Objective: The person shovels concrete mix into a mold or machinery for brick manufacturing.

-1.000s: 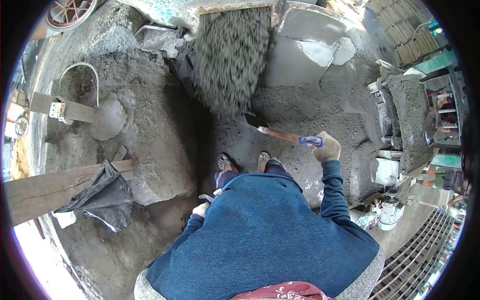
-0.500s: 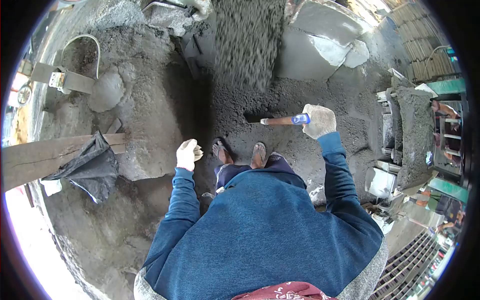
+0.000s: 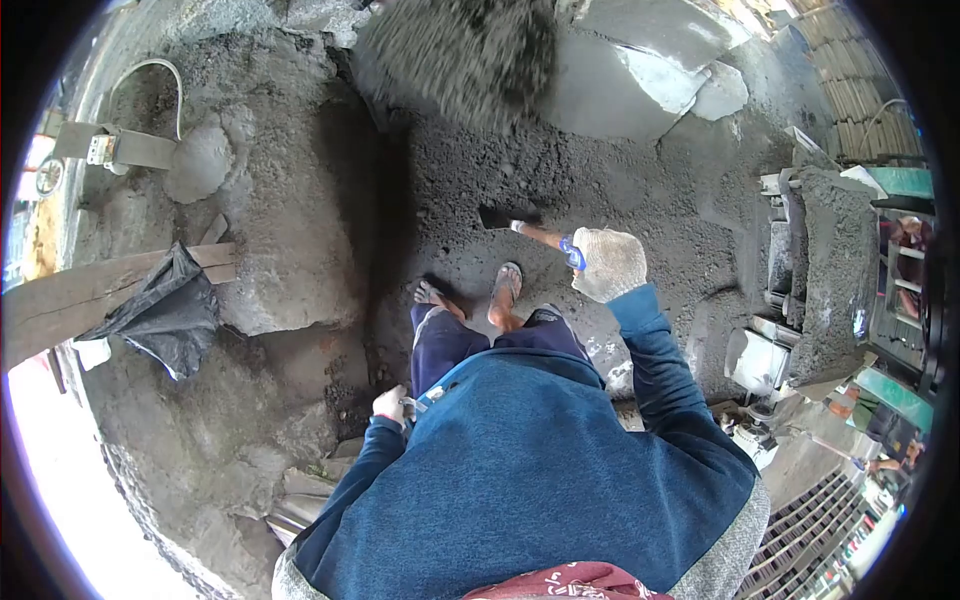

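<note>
Right hand (image 3: 611, 264): gloved, fingers clenched around the blue end of the trowel's handle, arm stretched forward over the ground.
Trowel (image 3: 535, 232): wooden handle with blue grip; its dark blade (image 3: 505, 215) lies flat on the wet concrete just ahead of the feet, near the middle of the poured patch.
Left hand (image 3: 391, 403): gloved, drawn in against the hip beside the blue shorts; whether its fingers grip anything cannot be told.
Feet (image 3: 505, 290): in sandals, standing on the grey mix.
Falling mix (image 3: 465, 55): a blurred grey stream at the far edge of the ground, above the trowel.
Concrete slab (image 3: 285, 230): raised lump to the left of the feet.
Black bag (image 3: 160, 315): draped over a wooden plank (image 3: 60, 310) at the left edge.
</note>
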